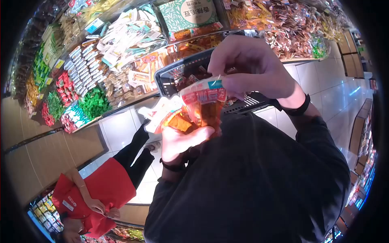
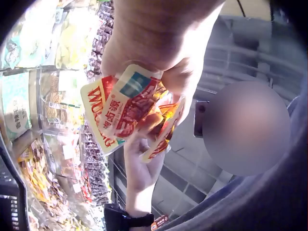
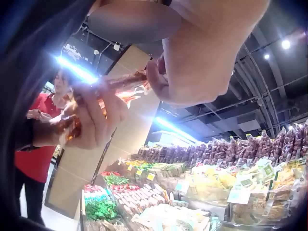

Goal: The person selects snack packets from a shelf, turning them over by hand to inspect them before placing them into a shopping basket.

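My left hand [image 1: 180, 143] holds several small clear snack packets fanned out, its thumb across their front. The nearest snack packet [image 1: 208, 113] has red print, a white top edge with a teal patch, and orange-brown food inside. My right hand [image 1: 261, 75] pinches the top corner of this packet between thumb and fingers. In the left wrist view, a packet [image 2: 127, 103] with red lettering overlaps another packet [image 2: 96, 94] behind it. The right wrist view shows the right hand [image 3: 192, 72] above and beside the left hand [image 3: 96, 118], with the packets stretched between them.
A dark shopping basket [image 1: 158, 77] with packets in it is just beyond my hands. Behind it, sloping bins hold wrapped snacks [image 1: 133, 36], green packets [image 1: 95, 103] and a boxed sign [image 1: 188, 16]. A person in a red top [image 1: 95, 194] stands at my left.
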A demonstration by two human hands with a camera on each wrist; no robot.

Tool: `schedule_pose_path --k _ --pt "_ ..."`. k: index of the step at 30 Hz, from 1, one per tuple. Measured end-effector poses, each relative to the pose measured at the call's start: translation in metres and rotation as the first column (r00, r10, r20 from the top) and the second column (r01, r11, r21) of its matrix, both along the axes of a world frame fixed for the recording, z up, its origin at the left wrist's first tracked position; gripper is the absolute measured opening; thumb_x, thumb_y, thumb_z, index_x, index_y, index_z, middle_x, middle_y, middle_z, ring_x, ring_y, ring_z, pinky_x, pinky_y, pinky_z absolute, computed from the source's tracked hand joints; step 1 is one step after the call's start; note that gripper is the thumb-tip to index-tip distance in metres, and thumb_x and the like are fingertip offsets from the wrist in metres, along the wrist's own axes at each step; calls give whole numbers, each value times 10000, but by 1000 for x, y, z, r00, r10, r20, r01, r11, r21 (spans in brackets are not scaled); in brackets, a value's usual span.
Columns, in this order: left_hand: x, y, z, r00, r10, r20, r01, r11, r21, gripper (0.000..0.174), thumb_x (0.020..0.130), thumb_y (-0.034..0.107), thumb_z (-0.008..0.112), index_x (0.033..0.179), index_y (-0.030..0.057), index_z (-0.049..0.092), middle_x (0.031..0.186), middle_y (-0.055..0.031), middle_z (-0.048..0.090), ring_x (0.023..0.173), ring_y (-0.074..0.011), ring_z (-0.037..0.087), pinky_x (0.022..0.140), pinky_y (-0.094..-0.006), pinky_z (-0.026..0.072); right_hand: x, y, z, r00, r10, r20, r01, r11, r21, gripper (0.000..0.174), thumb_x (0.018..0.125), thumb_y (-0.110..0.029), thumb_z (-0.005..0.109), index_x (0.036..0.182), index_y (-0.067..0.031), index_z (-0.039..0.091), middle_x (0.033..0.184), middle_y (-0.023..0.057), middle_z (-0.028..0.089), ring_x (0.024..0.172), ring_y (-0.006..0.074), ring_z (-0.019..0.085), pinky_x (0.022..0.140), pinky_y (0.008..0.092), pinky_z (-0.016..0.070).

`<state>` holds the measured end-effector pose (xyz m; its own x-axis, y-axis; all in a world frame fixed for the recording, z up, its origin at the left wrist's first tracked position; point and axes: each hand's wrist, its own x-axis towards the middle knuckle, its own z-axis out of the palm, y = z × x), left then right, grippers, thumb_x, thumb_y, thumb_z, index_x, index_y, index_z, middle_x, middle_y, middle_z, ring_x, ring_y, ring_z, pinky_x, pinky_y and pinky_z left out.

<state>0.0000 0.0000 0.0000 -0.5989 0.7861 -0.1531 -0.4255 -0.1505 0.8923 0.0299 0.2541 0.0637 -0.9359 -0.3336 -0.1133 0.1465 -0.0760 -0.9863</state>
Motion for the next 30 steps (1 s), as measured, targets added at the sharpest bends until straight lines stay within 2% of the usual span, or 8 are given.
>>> schedule_pose_path --k 3,6,10,17,21,23,28,30 --pt "-5 6 -9 981 -74 177 46 986 160 628 793 247 821 1249 -62 519 923 -197 675 749 -305 705 657 -395 600 -10 2 -16 961 30 -273 -123 937 -328 320 954 -52 645 1270 -1 630 1167 94 636 1027 131 639 860 242 528" --pt "-11 24 -34 894 -298 334 102 862 497 492 832 269 779 1110 -26 500 809 -166 632 628 -275 662 566 -363 558 -22 -1 -21 826 -6 -564 -14 999 -31 289 918 -120 713 1174 9 677 1132 68 629 937 94 618 767 222 491" --pt "-10 39 -38 909 -322 263 175 870 462 483 917 328 700 1187 5 462 866 -174 642 699 -266 678 639 -374 578 -31 6 -19 718 -54 -694 196 972 126 152 873 -115 748 1021 -81 741 1006 36 627 808 99 578 682 262 472" --pt "-10 32 -35 965 -76 252 -15 940 340 600 987 406 596 1349 -43 431 1080 -251 662 836 -293 713 661 -328 575 -21 23 14 773 -37 -634 371 836 405 149 868 -163 773 895 -22 732 745 18 646 671 97 591 625 258 468" --pt "1 31 -19 981 -29 193 -28 958 285 690 1015 572 418 1274 -63 492 882 -201 651 680 -246 667 510 -296 488 -21 22 16 821 -25 -571 300 870 392 149 885 -163 759 917 -21 731 703 -15 641 651 59 583 616 244 472" --pt "-7 22 -32 935 -294 198 213 912 349 775 883 528 689 1312 -75 459 1031 -244 669 819 -295 707 637 -318 550 -18 17 19 868 -53 -493 261 895 363 107 874 -97 754 897 0 716 727 9 643 663 81 600 653 247 490" --pt "10 20 -4 951 -187 248 98 938 331 721 878 449 709 1297 -81 459 975 -226 660 791 -275 683 679 -348 558 -19 15 33 944 -51 -325 157 939 306 59 884 -24 725 907 20 693 805 38 649 767 111 637 720 246 515" --pt "11 18 1 957 -154 245 78 952 297 729 872 429 719 1307 -87 444 977 -233 657 786 -271 677 687 -356 562 -26 22 34 935 54 -350 62 948 311 183 910 -163 754 1009 -9 753 812 37 719 689 34 609 578 196 444"
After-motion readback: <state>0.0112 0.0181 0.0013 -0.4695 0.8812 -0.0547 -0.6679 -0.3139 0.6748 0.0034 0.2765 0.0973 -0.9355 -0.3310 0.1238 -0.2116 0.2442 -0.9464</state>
